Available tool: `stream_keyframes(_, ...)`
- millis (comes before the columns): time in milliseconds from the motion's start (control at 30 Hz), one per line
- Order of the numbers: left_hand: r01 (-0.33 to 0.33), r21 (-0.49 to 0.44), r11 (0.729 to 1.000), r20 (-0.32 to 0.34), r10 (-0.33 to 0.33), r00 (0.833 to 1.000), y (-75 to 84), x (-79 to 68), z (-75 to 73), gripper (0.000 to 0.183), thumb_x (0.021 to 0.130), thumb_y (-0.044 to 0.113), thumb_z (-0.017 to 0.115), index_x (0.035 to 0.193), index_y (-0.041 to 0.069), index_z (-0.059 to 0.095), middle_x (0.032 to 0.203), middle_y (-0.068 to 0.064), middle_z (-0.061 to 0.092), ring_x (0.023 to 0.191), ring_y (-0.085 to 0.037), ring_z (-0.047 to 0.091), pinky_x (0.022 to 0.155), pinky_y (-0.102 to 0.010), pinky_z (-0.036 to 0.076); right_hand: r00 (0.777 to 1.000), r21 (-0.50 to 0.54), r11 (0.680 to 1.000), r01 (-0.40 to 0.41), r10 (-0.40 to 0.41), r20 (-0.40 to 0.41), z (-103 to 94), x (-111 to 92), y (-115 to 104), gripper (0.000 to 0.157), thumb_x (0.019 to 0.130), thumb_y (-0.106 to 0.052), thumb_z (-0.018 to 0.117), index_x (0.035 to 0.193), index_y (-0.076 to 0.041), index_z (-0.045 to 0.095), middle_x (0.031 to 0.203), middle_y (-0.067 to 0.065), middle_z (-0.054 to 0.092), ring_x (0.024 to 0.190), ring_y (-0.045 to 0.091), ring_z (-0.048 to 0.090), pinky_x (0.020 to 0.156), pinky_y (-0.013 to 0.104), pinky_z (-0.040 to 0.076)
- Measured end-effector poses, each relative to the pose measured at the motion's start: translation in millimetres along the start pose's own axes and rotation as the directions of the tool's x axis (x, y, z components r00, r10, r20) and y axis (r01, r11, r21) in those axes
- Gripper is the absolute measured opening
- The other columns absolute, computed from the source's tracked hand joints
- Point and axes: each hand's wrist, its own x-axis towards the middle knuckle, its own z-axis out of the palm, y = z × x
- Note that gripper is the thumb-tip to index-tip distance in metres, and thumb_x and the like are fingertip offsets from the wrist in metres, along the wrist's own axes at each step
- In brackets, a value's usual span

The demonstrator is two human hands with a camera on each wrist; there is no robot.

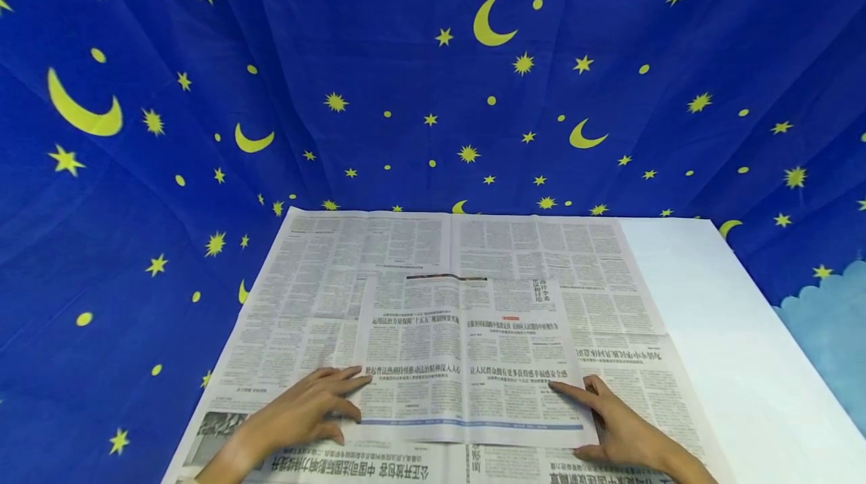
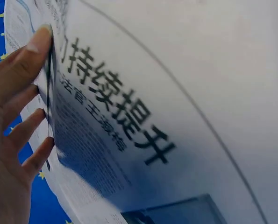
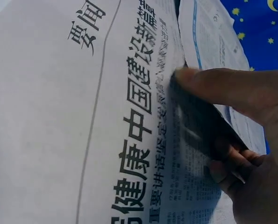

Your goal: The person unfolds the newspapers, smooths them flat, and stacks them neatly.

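Observation:
A small newspaper sheet [image 1: 413, 394] with a fold line down its middle lies over a larger spread newspaper [image 1: 311, 266]. At the small sheet's left edge is my left hand [image 1: 301, 409], fingers spread and fairly straight, fingertips on that side. My right hand [image 1: 625, 428] is at the right edge, its index finger reaching onto the paper and its thumb near the lower corner. A dark gap shows under the sheet's edge beside that hand. In the right wrist view the thumb [image 3: 232, 86] touches the edge, the other fingers bent below it.
The newspapers lie on a white table [image 1: 731, 334], whose bare surface shows on the right. A blue cloth [image 1: 392, 40] with yellow moons and stars hangs behind and at both sides. A printed photo [image 1: 216, 431] is at the large newspaper's lower left.

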Motion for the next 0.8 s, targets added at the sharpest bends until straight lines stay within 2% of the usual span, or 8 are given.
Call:
stream_keyframes(100, -0.020, 0.030, 0.999, -0.022, 0.021, 1.000, 1.0, -3.0, 1.0, 0.041, 0.079, 0.053, 0.064, 0.115, 0.033, 0.071, 0.142, -0.009, 0.055, 0.129, -0.039, 0.050, 0.096, -0.057, 0.043, 0.999, 0.036, 0.999, 0.007, -0.009, 0.035, -0.2, -2, -1, 0.089, 0.075, -0.024, 0.083, 0.149, -0.005, 0.036, 0.120, 0.016, 0.039, 0.089, 0.001, 0.044, 0.071, 0.020, 0.048)
stream_keyframes(233, -0.077, 0.092, 0.993, -0.064, 0.083, 0.994, -0.8, -5.4, 3.4, 0.049, 0.082, 0.055, 0.062, 0.123, 0.029, 0.067, 0.141, -0.009, 0.055, 0.128, -0.038, 0.052, 0.096, -0.054, 0.045, 0.999, -0.012, 1.000, 0.028, -0.027, 0.023, 1.4, -4, -4, 0.084, 0.076, -0.017, 0.080, 0.148, -0.004, 0.038, 0.121, 0.014, 0.041, 0.093, 0.000, 0.045, 0.076, 0.019, 0.049)
stream_keyframes(333, -0.107, 0.118, 0.987, -0.103, 0.119, 0.988, -2.6, -6.3, 5.9, 0.044, 0.084, 0.052, 0.063, 0.120, 0.027, 0.070, 0.139, -0.009, 0.058, 0.125, -0.037, 0.054, 0.095, -0.052, 0.046, 0.999, -0.064, 0.997, 0.037, -0.039, -0.028, 3.4, -6, -4, 0.072, 0.079, -0.017, 0.077, 0.144, -0.008, 0.046, 0.126, 0.011, 0.048, 0.104, 0.001, 0.051, 0.086, 0.018, 0.047)
stream_keyframes(433, -0.108, 0.114, 0.988, -0.142, 0.124, 0.982, -2.9, -6.1, 9.0, 0.032, 0.084, 0.045, 0.066, 0.110, 0.028, 0.073, 0.135, -0.008, 0.061, 0.122, -0.036, 0.057, 0.093, -0.050, 0.047, 0.995, -0.054, 0.996, 0.073, -0.076, -0.067, 5.1, -6, 0, 0.054, 0.088, -0.019, 0.072, 0.137, -0.009, 0.054, 0.126, 0.008, 0.057, 0.112, 0.005, 0.057, 0.091, 0.020, 0.048)
stream_keyframes(500, -0.120, 0.105, 0.987, -0.171, 0.136, 0.976, -3.0, -5.2, 11.2, 0.022, 0.083, 0.039, 0.070, 0.102, 0.030, 0.075, 0.131, -0.009, 0.063, 0.121, -0.036, 0.058, 0.093, -0.050, 0.047, 0.992, -0.006, 0.995, 0.103, -0.103, -0.076, 5.4, -7, 4, 0.042, 0.093, -0.019, 0.068, 0.132, -0.007, 0.058, 0.121, 0.008, 0.063, 0.111, 0.005, 0.061, 0.089, 0.020, 0.050)
stream_keyframes(633, -0.145, 0.110, 0.983, -0.225, 0.166, 0.960, -2.7, -2.9, 15.6, 0.004, 0.084, 0.032, 0.072, 0.087, 0.033, 0.073, 0.125, -0.007, 0.067, 0.117, -0.034, 0.061, 0.091, -0.048, 0.046, 0.986, 0.033, 0.989, 0.145, -0.141, -0.089, 4.4, -8, 9, 0.030, 0.094, -0.017, 0.065, 0.121, -0.003, 0.067, 0.111, 0.008, 0.072, 0.101, 0.002, 0.065, 0.081, 0.019, 0.053)
stream_keyframes(733, -0.146, 0.100, 0.984, -0.245, 0.166, 0.955, -1.9, -2.4, 18.4, 0.002, 0.084, 0.033, 0.070, 0.084, 0.033, 0.069, 0.123, -0.005, 0.068, 0.116, -0.031, 0.062, 0.090, -0.047, 0.044, 0.979, 0.014, 0.986, 0.166, -0.163, -0.122, 2.6, -10, 11, 0.024, 0.091, -0.013, 0.067, 0.113, -0.004, 0.071, 0.105, 0.011, 0.074, 0.092, -0.001, 0.066, 0.072, 0.018, 0.053)
stream_keyframes(800, -0.139, 0.090, 0.986, -0.247, 0.157, 0.956, -0.9, -2.6, 20.1, 0.010, 0.082, 0.041, 0.068, 0.088, 0.034, 0.069, 0.126, -0.005, 0.067, 0.117, -0.030, 0.061, 0.090, -0.048, 0.043, 0.972, -0.008, 0.984, 0.178, -0.177, -0.157, 2.0, -10, 12, 0.021, 0.089, -0.009, 0.069, 0.110, -0.005, 0.073, 0.101, 0.012, 0.075, 0.088, -0.001, 0.066, 0.067, 0.019, 0.054)
